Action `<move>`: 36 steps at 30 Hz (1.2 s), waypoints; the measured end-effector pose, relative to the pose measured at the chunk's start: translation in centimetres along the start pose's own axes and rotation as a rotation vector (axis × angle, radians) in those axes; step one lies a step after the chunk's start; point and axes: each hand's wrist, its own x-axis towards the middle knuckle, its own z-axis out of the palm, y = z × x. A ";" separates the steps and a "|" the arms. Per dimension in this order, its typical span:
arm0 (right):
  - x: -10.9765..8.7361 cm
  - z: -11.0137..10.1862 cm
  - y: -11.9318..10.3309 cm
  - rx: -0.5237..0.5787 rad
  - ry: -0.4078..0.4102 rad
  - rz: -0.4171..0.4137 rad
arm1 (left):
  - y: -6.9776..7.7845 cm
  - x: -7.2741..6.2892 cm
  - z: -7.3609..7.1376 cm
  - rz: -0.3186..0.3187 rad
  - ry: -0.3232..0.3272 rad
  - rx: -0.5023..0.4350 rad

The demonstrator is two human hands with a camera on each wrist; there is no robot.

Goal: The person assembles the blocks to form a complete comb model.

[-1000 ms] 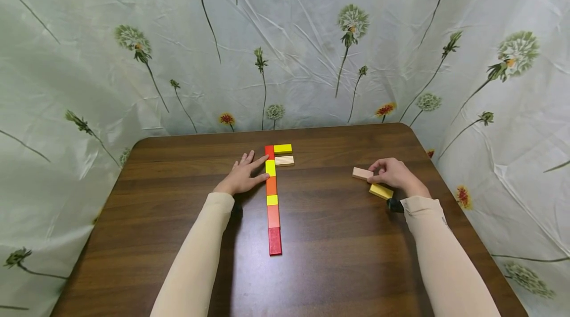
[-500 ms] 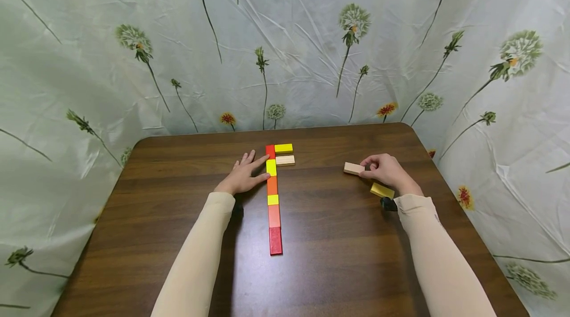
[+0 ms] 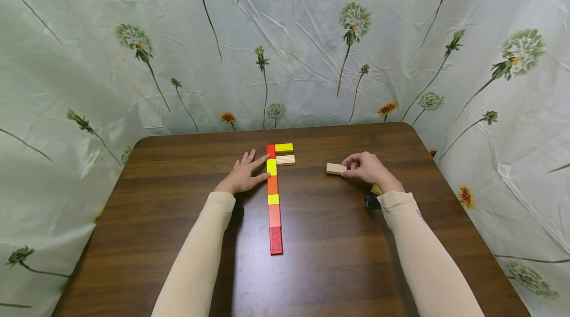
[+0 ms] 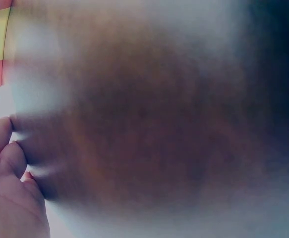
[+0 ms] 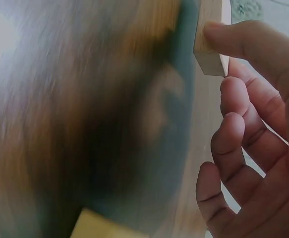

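My right hand (image 3: 369, 171) pinches one end of a plain wooden block (image 3: 335, 168) between thumb and fingers. The right wrist view shows the thumb on that block (image 5: 211, 52), the lower fingers curled loosely beneath. My left hand (image 3: 242, 177) lies spread on the table, its thumb and index fingertips at the left side of a straight row of coloured blocks. In that row, from the far end, lie a red block (image 3: 270, 149), a yellow one (image 3: 271, 167), an orange one (image 3: 272, 185), a short yellow one (image 3: 273, 200), a salmon one (image 3: 274, 216) and a dark red one (image 3: 276, 241).
Right of the row's far end, a yellow block (image 3: 284, 148) and a grooved wooden block (image 3: 285, 159) lie sideways against it. Another yellow block (image 3: 376, 190) is partly hidden by my right wrist. The brown table (image 3: 320, 257) backs onto a flowered curtain (image 3: 307, 60).
My right hand has carried the plain wooden block leftward, away from the loose yellow block and closer to the row. The left hand and the row stay put.
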 end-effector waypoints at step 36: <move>4.1 6.9 -7.2 0.029 -0.083 -0.104 | 0.0 -0.1 0.0 0.016 0.007 -0.009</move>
